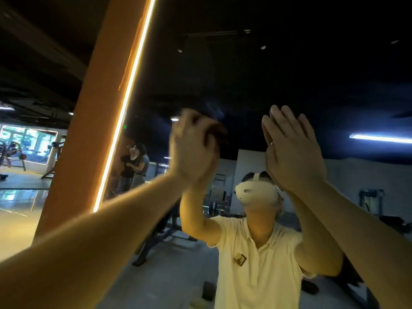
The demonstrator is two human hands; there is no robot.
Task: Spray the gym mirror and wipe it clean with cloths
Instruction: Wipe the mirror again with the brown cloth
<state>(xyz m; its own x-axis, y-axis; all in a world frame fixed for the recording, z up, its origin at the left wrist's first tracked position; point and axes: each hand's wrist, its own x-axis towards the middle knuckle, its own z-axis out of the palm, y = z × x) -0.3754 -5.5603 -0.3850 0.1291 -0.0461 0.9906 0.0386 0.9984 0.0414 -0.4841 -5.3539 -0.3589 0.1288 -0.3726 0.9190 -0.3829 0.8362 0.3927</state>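
Observation:
The gym mirror (301,63) fills the view in front of me and reflects a dark ceiling and a person in a pale shirt and white headset. My left hand (191,150) is raised against the glass, blurred, with its fingers curled round a dark cloth (215,130). My right hand (294,152) is up beside it with straight fingers laid flat on the mirror, meeting its own reflection. No cloth shows under the right hand, and no spray bottle is in view.
An orange pillar (98,112) with a lit LED strip (124,103) borders the mirror on the left. Beyond the pillar lies a gym floor with machines (13,157). Two people (133,166) and a weight bench (165,237) show in the reflection.

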